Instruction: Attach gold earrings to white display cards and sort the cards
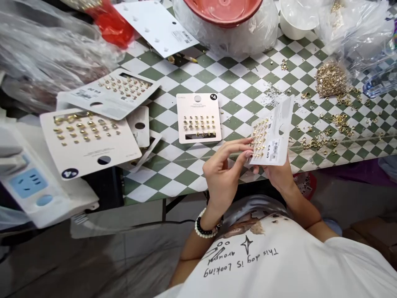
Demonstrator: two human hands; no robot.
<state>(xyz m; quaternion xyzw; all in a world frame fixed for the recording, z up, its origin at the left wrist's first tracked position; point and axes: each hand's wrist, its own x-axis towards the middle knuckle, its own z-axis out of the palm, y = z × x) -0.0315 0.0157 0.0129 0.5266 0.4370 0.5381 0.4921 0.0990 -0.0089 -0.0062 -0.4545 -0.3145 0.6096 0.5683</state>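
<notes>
My right hand (281, 176) grips an earring card (283, 147) from behind and below, with most of its fingers hidden by the card. The card is tilted up, its price-label side towards me, and rows of small gold pieces stand out from it. My left hand (221, 174), a beaded bracelet at its wrist, has thumb and fingertips drawn together at the card's left edge, by these pieces. What they pinch, if anything, is too small to make out. Flat on the table, left of my hands, lies a second earring card (198, 107) with gold studs.
Overlapping earring cards (93, 145) lie at the left, near a power strip (29, 182). Loose gold rings (316, 142) and a bag of small gold parts (331, 78) are at the right. A red bowl (223, 10) and white cup (296, 25) stand at the back.
</notes>
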